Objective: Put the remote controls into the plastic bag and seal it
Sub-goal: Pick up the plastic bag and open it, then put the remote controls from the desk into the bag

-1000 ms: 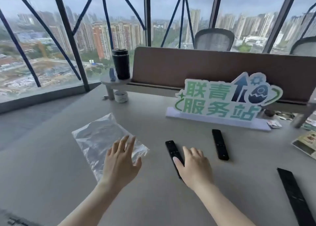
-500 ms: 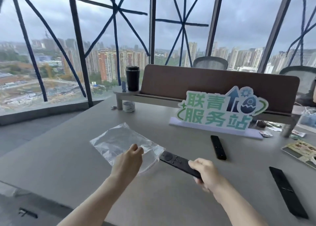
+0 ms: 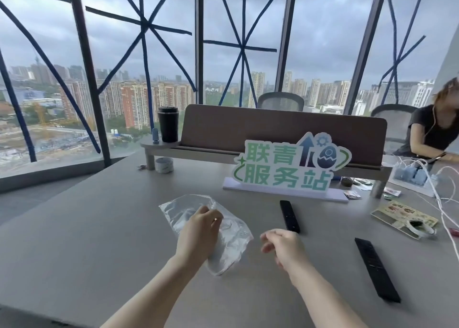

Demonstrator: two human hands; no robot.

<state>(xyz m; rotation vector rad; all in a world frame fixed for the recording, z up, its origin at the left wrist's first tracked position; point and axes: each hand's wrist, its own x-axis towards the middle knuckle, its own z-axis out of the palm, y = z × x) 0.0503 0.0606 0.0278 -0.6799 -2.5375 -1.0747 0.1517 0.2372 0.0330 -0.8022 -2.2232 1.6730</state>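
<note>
My left hand (image 3: 198, 231) pinches the clear plastic bag (image 3: 233, 238), which is crumpled and partly lifted off the grey table (image 3: 99, 228). My right hand (image 3: 283, 247) hovers just right of the bag, fingers loosely curled, with nothing visible in it. One black remote (image 3: 289, 216) lies on the table just beyond my right hand. A longer black remote (image 3: 377, 269) lies to the right near the table's front. The remote I held before is out of sight; I cannot tell whether it is in the bag.
A green and white sign (image 3: 288, 168) stands behind the remotes. A black tumbler (image 3: 168, 124) sits on a raised shelf, a tape roll (image 3: 164, 165) below it. Cards (image 3: 402, 216), white cables (image 3: 437, 198) and another person (image 3: 434, 131) are at the right.
My right hand took a remote off the table and carried it to the bag's mouth; now that remote is out of view and the hand has drawn back. My left hand gripped the bag and bunched it.
</note>
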